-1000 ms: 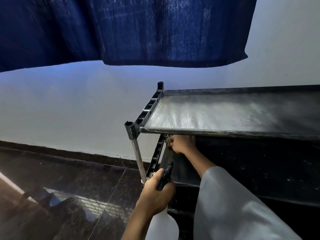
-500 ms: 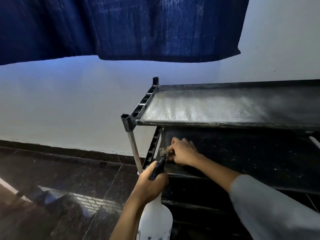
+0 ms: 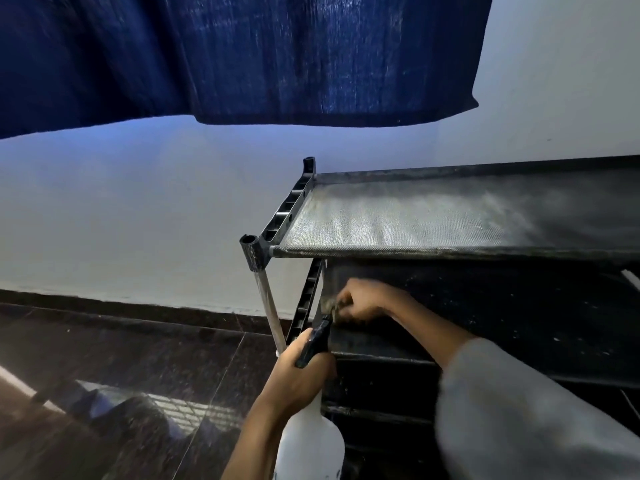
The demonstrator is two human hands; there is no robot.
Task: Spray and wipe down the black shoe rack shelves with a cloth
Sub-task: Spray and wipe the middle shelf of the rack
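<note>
Spray bottle [image 3: 310, 441] upright in left hand [image 3: 299, 372], nozzle toward shoe rack [image 3: 450, 220].

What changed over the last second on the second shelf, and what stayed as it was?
The right hand, gripping the cloth, came forward from deep under the top shelf to the second shelf's front left corner. The left hand kept its grip on the spray bottle, nozzle toward the rack.

Count, head view:
- shoe rack [image 3: 450, 251]: 1, right half of frame; shelves visible: 3, stacked.
- spray bottle [image 3: 310, 441]: 1, bottom centre.
- cloth [image 3: 330, 304]: 1, small, centre.
- hands: 2, left hand [image 3: 298, 372], right hand [image 3: 363, 301].
- blue curtain [image 3: 242, 57]: 1, top.
</note>
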